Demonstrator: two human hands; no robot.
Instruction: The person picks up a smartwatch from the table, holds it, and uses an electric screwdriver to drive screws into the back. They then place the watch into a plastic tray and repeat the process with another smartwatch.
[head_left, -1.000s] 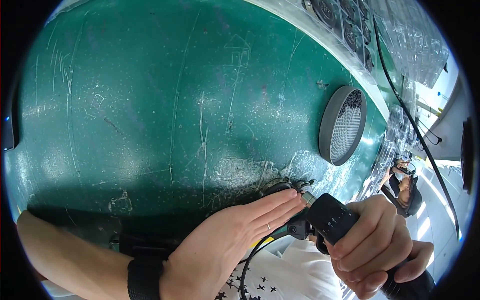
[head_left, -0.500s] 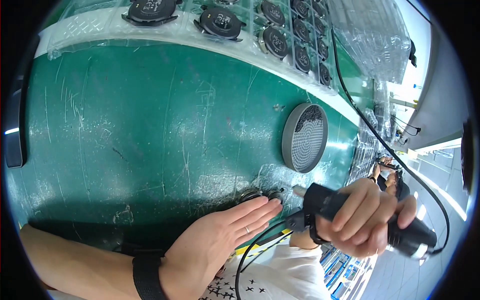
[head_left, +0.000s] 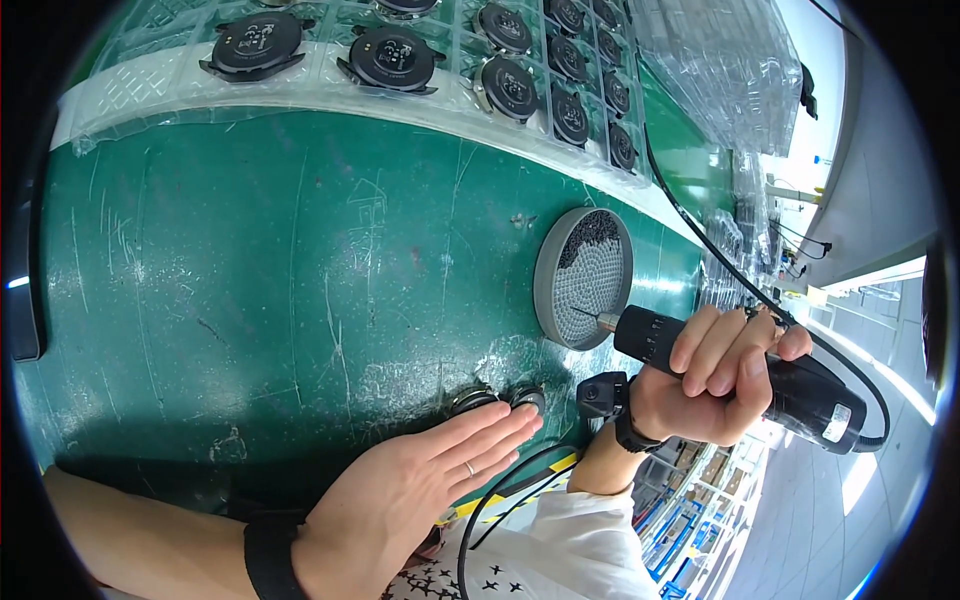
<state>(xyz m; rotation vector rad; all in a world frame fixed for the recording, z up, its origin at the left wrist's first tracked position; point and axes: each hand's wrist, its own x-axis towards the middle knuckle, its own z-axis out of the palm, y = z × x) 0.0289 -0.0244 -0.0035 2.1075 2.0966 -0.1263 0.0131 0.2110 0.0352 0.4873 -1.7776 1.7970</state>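
My left hand (head_left: 405,485) stretches over the near part of the green table, fingers straight and side by side. Its fingertips rest against two small dark round watch cases, a left one with a shiny rim (head_left: 472,400) and a right one (head_left: 527,399); the thumb and undersides of the fingers are hidden. In my right hand (head_left: 725,375) is a black corded electric screwdriver (head_left: 650,337), my fingers wrapped round its body. Its thin bit points left over a round grey dish (head_left: 543,285). The dish holds dark screws at its far side and a dimpled grey surface.
Along the far edge, a clear plastic tray (head_left: 330,95) holds several black watch cases (head_left: 395,58). Stacked clear trays (head_left: 720,80) stand at the far right. The screwdriver's black cord (head_left: 690,215) runs along the right. A dark flat device (head_left: 25,270) lies at the left edge.
My right hand has moved the screwdriver away from beside the left fingers, up to the dish, so its bit now reaches over it. My left hand stays at the watch cases; the view has shifted slightly.
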